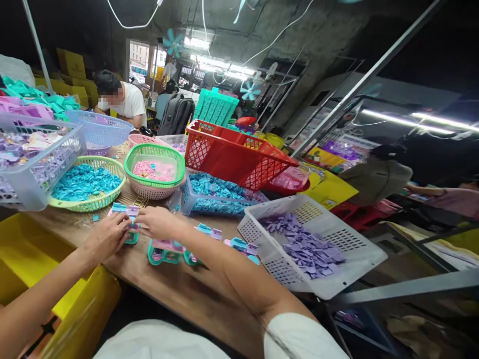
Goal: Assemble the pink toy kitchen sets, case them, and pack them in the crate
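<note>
My left hand (107,234) and my right hand (155,222) meet over a small teal and pink plastic toy piece (130,230) near the table's front left, both pinching it with fingers closed. Right of it lie several similar teal and pink pieces (164,251) in a row on the wooden table (179,289). A white basket of purple parts (303,244) tilts at my right forearm's side.
A green basket of blue parts (88,183), a green-on-pink basket with pink parts (155,167), a blue tray of blue parts (215,192), a red crate (234,154) and a grey basket (35,159) crowd the table. A yellow bin (22,254) sits left. A seated person (121,99) works at the back.
</note>
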Demonstrator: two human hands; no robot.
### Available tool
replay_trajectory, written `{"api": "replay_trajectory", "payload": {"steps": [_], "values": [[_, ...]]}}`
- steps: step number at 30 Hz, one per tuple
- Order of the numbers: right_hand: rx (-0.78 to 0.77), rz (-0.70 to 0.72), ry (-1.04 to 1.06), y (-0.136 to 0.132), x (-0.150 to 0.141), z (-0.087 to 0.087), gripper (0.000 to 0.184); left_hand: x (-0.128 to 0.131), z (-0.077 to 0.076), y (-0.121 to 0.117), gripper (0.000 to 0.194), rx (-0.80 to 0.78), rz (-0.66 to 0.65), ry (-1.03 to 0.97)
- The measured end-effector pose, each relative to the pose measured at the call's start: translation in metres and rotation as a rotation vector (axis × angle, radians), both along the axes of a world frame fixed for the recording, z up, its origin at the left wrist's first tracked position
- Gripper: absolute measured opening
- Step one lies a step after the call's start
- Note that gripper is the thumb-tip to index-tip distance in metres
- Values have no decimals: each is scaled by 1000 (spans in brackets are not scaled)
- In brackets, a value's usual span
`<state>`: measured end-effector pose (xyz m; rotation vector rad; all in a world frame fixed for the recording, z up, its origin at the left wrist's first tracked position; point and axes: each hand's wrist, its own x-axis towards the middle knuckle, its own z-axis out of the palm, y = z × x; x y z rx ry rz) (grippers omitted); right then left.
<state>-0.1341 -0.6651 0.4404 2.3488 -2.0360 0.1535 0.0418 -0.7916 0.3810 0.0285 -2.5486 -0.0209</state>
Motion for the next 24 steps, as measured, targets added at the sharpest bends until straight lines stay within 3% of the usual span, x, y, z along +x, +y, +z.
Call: {"api": "replay_trajectory", "payload": {"steps": [2,5,7,9,12,16,19,24], "values": [[-65,-139,-62,-7,-33,18,21,-4,9,-5,23,41,-32,-16],[-212,-562,-112,-24,-87,44,32,-22,27,-20,25,74,-39,17],[-211,-807,-145,-39,-117,54,41,-47,42,-34,26,44,-12,38],[-151,-938,-188,-55,-138,56,49,-83,55,-47,25,5,11,31],[-99,-984,-248,-75,-155,53,56,-146,67,-62,26,-33,28,-29],[-96,-1002,-272,-84,-165,48,50,-210,66,-71,32,-18,-36,-152],[-187,-991,-221,-81,-168,43,45,-228,63,-74,34,58,-119,-300],[-220,-1054,-117,-75,-172,40,45,-221,72,-82,48,205,-292,-462]]}}
